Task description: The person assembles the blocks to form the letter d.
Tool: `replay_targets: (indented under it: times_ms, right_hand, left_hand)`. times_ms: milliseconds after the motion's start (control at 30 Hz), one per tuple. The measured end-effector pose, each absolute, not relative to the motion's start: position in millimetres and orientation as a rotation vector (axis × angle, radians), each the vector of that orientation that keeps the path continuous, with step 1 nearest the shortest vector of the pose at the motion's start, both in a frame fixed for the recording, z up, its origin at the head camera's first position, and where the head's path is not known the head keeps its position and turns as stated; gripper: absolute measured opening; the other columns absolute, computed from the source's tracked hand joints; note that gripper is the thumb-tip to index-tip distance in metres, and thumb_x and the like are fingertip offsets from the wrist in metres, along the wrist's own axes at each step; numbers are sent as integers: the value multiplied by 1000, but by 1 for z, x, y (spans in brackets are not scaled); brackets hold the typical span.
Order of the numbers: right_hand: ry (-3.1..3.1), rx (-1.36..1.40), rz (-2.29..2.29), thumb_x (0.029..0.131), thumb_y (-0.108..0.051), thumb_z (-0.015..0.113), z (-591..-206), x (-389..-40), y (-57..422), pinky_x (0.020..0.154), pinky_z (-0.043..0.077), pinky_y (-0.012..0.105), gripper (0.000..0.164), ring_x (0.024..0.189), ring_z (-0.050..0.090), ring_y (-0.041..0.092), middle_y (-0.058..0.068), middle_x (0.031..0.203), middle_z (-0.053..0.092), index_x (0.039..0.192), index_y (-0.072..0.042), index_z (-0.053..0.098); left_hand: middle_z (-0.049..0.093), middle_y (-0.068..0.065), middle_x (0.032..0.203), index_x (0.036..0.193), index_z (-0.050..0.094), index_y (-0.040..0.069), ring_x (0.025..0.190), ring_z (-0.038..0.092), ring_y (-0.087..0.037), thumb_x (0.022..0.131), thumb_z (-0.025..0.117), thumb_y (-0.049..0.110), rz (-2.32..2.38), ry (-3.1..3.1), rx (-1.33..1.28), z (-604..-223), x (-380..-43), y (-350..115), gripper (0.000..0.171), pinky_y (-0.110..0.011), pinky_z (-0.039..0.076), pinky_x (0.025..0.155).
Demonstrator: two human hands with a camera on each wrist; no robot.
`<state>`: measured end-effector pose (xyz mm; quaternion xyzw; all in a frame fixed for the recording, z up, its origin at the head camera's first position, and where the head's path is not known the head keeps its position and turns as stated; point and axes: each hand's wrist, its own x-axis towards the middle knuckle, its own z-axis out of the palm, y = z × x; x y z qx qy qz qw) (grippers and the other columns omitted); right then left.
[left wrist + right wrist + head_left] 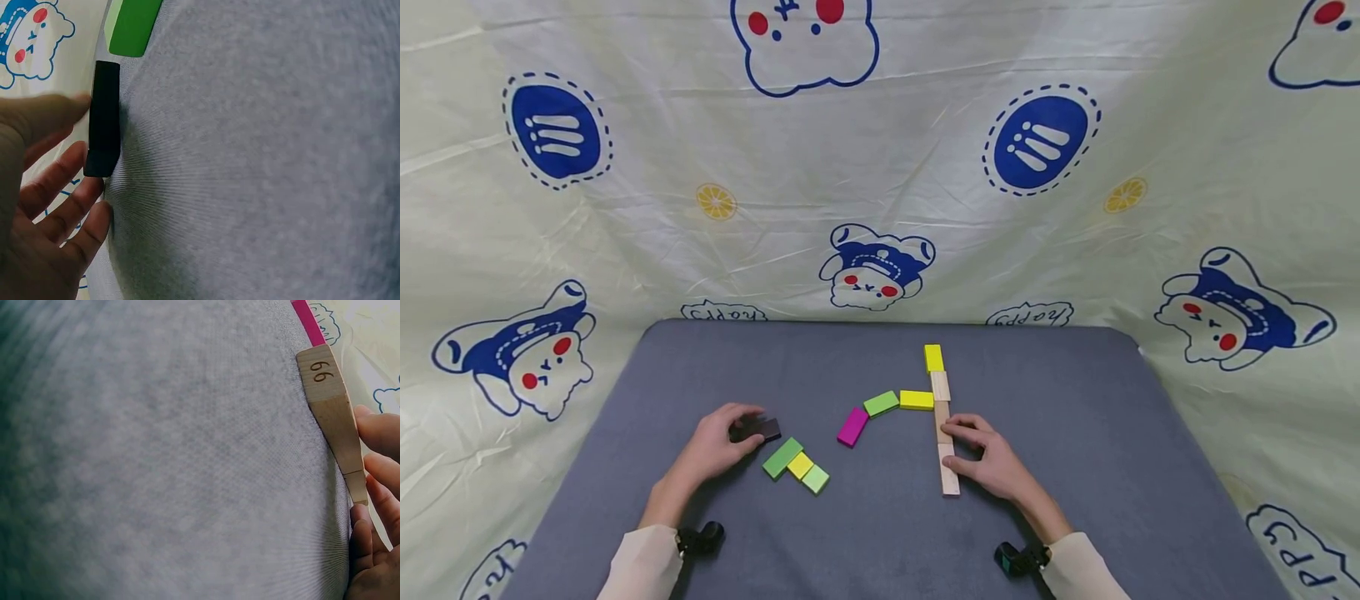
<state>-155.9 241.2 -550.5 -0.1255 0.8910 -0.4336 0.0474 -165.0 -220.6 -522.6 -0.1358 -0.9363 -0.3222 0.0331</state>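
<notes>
My left hand [718, 435] is at a black block [770, 429] lying flat at the left. In the left wrist view the thumb and forefinger are at the edge of the black block [105, 119], the other fingers spread past its end. My right hand [992, 457] is beside a straight row of plain wooden blocks [948, 471], its thumb and forefinger at the row's right side. A number shows on the end of the nearest wooden block [322, 372] in the right wrist view. Neither hand shows a clear pinch.
A yellow block [933, 357] tops the wooden row. Another yellow block [917, 401], a green block [882, 404] and a magenta block [853, 427] curve left from it. Near my left hand lie a green block [783, 459], a small yellow one [801, 465] and a light green one [816, 479].
</notes>
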Motion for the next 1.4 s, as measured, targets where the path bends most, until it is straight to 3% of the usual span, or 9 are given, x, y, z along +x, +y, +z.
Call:
replay_targets:
  times_ms: [267,700,1033,1400]
  right_hand:
    - [2737,-396,-1297,87,-31,84,-551,-157,242,99,46,43,51,124,54,21,0,140,57,134,-17,70]
    - [2707,-400,-1343,86,-27,84,-550,-156,242,106,44,57,52,130,53,28,4,142,56,135,-14,69]
    - [2731,-407,-1311,86,-28,84,-550,-156,242,101,46,46,52,126,54,23,2,141,57,134,-15,70]
    - [2731,-397,-1305,87,-27,83,-548,-155,241,102,46,48,51,127,54,24,2,141,57,134,-15,70]
  left_hand:
    - [71,-10,113,120,74,8,94,61,-21,89,81,17,-987,-2905,-453,-524,-165,-218,34,-43,51,80]
    - [71,-10,108,117,75,7,90,60,-19,88,80,13,-972,-2913,-435,-524,-163,-215,30,-40,51,78]
    - [70,-10,112,118,75,8,96,63,-22,89,79,14,-971,-2895,-431,-522,-161,-214,30,-43,52,82]
    - [71,-8,114,118,75,9,101,62,-25,88,80,12,-985,-2832,-501,-506,-157,-200,31,-47,52,85]
